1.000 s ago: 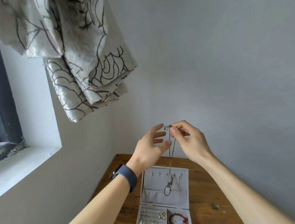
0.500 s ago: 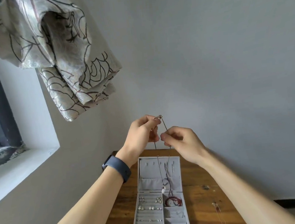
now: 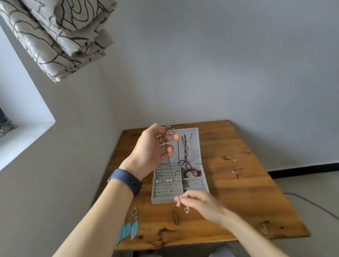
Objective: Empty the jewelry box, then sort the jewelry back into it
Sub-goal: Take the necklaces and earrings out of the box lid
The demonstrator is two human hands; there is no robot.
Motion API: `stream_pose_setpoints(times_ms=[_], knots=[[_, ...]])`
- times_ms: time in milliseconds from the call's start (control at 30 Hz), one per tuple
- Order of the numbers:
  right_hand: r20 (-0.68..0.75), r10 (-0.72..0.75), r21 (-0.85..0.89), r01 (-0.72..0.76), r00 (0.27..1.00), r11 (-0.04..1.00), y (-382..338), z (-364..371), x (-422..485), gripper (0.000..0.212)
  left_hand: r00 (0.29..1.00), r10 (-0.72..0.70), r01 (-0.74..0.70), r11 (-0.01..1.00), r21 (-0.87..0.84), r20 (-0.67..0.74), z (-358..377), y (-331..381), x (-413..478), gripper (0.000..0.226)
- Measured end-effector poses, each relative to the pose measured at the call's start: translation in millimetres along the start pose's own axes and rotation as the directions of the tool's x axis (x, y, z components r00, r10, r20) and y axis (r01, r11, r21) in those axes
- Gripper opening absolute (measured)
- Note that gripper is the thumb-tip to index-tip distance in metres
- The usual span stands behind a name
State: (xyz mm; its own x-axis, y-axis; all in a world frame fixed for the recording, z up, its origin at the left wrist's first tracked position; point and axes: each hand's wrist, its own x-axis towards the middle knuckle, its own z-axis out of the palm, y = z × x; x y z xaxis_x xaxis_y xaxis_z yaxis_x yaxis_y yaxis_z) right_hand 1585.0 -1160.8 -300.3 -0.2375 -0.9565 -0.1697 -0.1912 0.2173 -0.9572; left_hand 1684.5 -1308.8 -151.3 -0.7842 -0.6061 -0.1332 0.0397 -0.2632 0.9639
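A grey jewelry box (image 3: 205, 184) lies open on the wooden table (image 3: 230, 184), its lid flat toward the wall. Pearl earrings sit in its ring rolls and a red bracelet (image 3: 192, 173) fills a right compartment. A thin chain necklace (image 3: 172, 170) stretches over the box. My left hand (image 3: 153, 149) pinches its clasp end high above the lid. My right hand (image 3: 198, 203) pinches the lower end with the pendant at the box's near edge.
Teal feather earrings (image 3: 129, 228) lie on the table's near left. A small clear item (image 3: 264, 228) lies near the right front edge, another (image 3: 236, 173) to the right of the box. A patterned curtain (image 3: 58, 33) hangs at upper left above a window sill.
The view has tilted down onto the table. My right hand slid down the chain from the clasp to its lower end, drawing the necklace out long. My left hand took the clasp end.
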Motion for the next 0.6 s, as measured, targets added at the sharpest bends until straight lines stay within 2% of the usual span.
stream_pose_setpoints(times_ms=[133,367,500,600], knots=[[0.05,0.04,0.147,-0.047,0.998,0.988,20.8,17.6,-13.9,0.034,1.0,-0.023,0.022,0.997,-0.072,-0.004,-6.7,-2.9,-2.9,0.008],[-0.096,0.117,0.477,-0.058,0.989,0.877,63.6,32.9,-62.1,0.029,0.988,-0.069,0.045,0.985,-0.167,-0.14,-44.7,-28.0,-10.2,0.003],[-0.116,0.111,0.467,-0.044,0.987,0.883,80.7,31.4,-86.3,0.018,0.962,-0.143,0.09,0.97,-0.225,-0.233,-69.7,-65.9,-10.1,0.004],[-0.127,0.119,0.489,-0.042,0.985,0.871,90.2,27.8,-98.7,0.02,0.953,-0.187,0.124,0.958,-0.257,-0.24,-82.3,-95.8,-8.9,0.011]])
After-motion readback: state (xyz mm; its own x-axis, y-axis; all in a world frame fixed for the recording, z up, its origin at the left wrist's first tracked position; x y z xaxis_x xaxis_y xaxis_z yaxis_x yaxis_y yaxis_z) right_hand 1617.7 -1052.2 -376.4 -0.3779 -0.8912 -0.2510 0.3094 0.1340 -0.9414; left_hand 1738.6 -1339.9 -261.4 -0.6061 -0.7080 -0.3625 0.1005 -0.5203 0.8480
